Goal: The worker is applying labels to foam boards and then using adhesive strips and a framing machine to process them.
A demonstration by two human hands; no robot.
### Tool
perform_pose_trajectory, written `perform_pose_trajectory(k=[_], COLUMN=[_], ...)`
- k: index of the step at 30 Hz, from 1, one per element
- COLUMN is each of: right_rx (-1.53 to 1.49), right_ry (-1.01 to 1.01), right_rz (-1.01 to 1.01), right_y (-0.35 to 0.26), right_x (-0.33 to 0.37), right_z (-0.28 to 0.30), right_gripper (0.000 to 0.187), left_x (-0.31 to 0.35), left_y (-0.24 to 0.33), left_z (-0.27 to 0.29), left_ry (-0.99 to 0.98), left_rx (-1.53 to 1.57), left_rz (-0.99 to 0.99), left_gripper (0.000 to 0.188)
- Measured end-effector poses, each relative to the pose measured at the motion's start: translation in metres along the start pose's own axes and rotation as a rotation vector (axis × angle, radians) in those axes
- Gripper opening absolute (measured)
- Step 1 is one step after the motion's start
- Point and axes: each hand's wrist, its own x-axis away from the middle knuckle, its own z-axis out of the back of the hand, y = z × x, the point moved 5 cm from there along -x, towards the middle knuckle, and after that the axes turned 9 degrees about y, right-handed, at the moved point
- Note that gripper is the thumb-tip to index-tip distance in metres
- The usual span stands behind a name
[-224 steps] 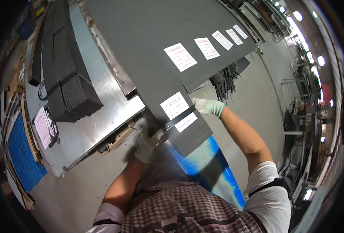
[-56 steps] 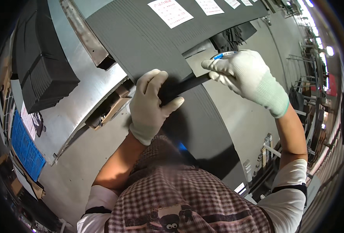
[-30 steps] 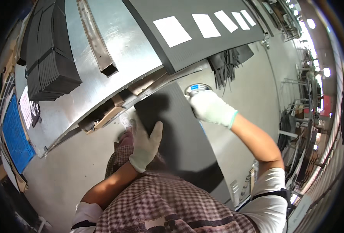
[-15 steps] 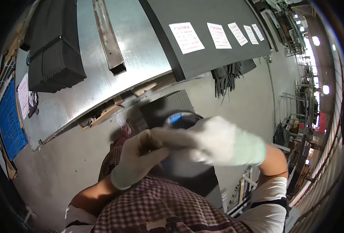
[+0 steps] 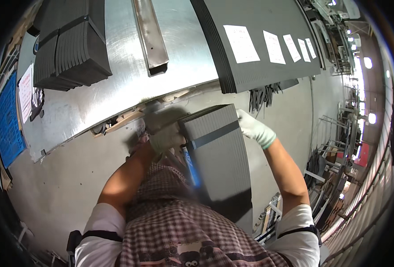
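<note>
A bundle of thin dark grey sheets (image 5: pixel 219 167) stands in front of me, its layered edges turned up. A band of dark tape (image 5: pixel 215 135) crosses it. My gloved left hand (image 5: pixel 166 139) is at the bundle's left side, fingers curled and partly hidden, so what they grip is unclear. Just below that hand, a blurred tape roll with a blue core (image 5: pixel 191 168) hangs along the left side. My gloved right hand (image 5: pixel 255 128) is at the upper right edge, by the tape's end, its bent fingers closed against the bundle.
Beyond is a metal table (image 5: pixel 117 84) with a strapped grey bundle (image 5: pixel 72 53), a rectangular metal tube (image 5: pixel 151 38) and a large sheet stack (image 5: pixel 268 73) bearing paper labels (image 5: pixel 241 43). A blue plastic crate (image 5: pixel 10 120) stands far left. Dark strips (image 5: pixel 263 97) hang under the stack.
My hands, earlier together above the bundle with the roll close by, have parted to its two sides. The tape across the bundle now shows. The view has shifted slightly.
</note>
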Motion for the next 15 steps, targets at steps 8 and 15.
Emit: perform_pose_trajectory(k=[8,15], right_rx=[0.927,0.768], right_ry=[0.658,0.579], right_rz=[0.379,0.428], right_y=[-0.099,-0.099], right_x=[0.023,0.026], right_z=[-0.100,-0.090], right_gripper=[0.045,0.046], left_x=[0.015,0.055], left_y=[0.033,0.155], left_z=[0.016,-0.017], left_ry=[-0.445,-0.176], left_rx=[-0.616,0.103], left_rz=[0.126,0.005], left_gripper=[0.038,0.021])
